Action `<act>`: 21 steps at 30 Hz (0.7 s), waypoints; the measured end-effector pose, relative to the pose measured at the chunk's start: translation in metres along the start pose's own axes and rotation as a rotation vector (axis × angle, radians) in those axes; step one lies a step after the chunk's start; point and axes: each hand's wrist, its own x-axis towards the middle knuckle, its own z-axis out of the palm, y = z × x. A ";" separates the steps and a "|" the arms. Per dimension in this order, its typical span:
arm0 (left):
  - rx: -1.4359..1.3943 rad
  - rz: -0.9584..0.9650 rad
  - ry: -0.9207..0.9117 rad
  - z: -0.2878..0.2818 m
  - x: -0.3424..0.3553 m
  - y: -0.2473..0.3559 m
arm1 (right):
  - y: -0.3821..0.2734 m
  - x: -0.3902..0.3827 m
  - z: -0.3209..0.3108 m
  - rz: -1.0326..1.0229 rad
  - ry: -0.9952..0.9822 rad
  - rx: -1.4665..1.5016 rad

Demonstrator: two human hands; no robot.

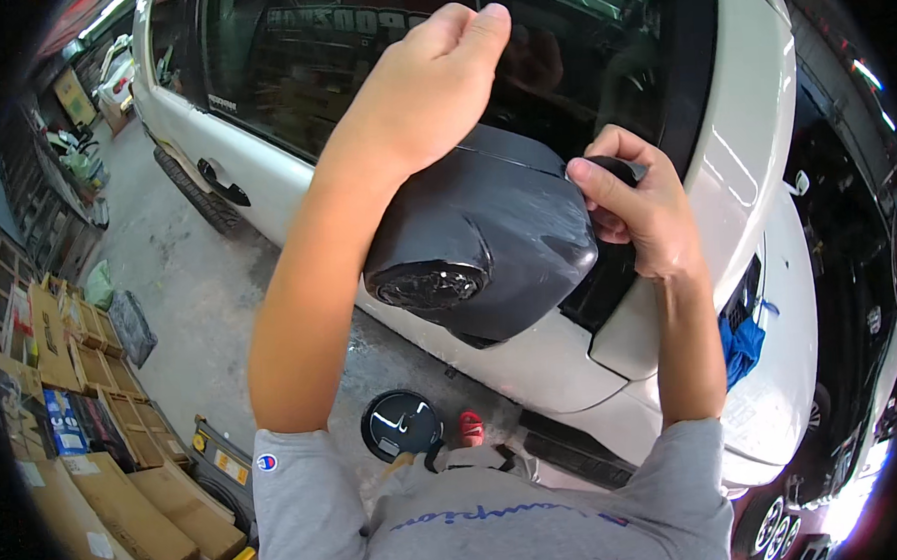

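Observation:
A dark grey side mirror housing (527,237) with pale smears juts from a white vehicle (264,183). Its lower left end has a dark, glossy oval recess (434,284). My left hand (435,90) is over the housing's upper left part, its thumb against the curled fingers; the fingertips face away, and what they hold, if anything, is hidden. At the housing's right end, my right hand (640,197) is closed, thumb and forefinger round a small black curved piece (616,169). I cannot tell whether that piece is fixed to the mirror.
Cardboard boxes (119,520) and wooden crates (123,394) line the lower left. A round black stool seat (402,424) stands by my feet. A blue cloth (742,349) hangs at the vehicle's front. Another dark vehicle (848,253) stands at the right.

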 end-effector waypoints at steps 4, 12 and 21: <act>-0.040 -0.032 -0.033 0.000 -0.003 0.007 | -0.004 0.010 0.010 -0.078 -0.013 -0.046; -0.020 -0.031 -0.029 -0.001 -0.004 0.008 | -0.010 0.014 0.012 -0.189 0.015 -0.235; -0.034 -0.031 -0.015 -0.002 -0.006 0.010 | -0.014 0.014 0.007 -0.200 -0.014 -0.294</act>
